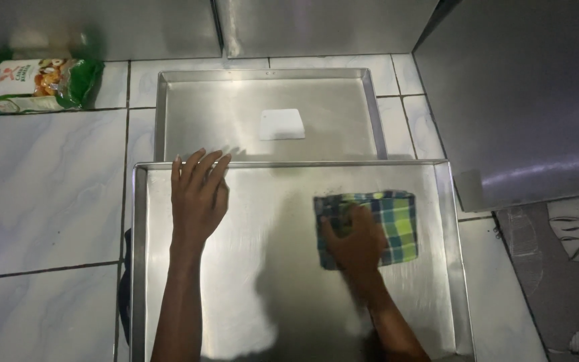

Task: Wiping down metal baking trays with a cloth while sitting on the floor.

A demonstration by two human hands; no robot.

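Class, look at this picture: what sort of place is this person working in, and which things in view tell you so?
Probably a kitchen or small bakery work area. Two large metal baking trays lie on a tiled surface, a green food packet sits nearby, and the right hand presses a checked cloth onto the near tray.

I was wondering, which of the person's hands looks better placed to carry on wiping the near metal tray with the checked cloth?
The right hand, most likely: it already presses down on the checked cloth inside the near tray. The left hand lies flat at the tray's far rim, away from the cloth, seemingly steadying it.
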